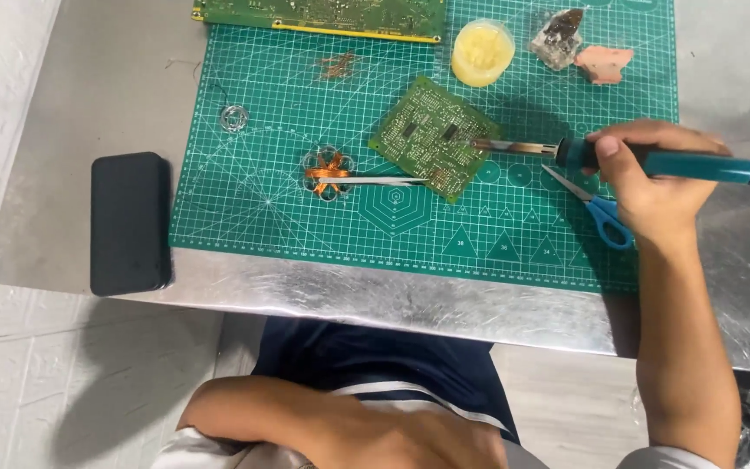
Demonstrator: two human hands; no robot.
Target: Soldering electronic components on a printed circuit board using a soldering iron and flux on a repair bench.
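Green circuit board (430, 137) lies tilted on the cutting mat (245, 78) as the right hand (644, 178), fingers wrapped around a teal-handled soldering iron (644, 159), sets its tip at the board's right edge. Soldering appears under way; steady tip contact seems needed next. Left hand (410, 439) rests low by the lap, its fingers unclear. Tweezers (384, 181) touch the board's lower edge.

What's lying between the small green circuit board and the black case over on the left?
In the head view, between the small circuit board and the black case lie tweezers beside an orange copper-wire coil, on the green cutting mat.
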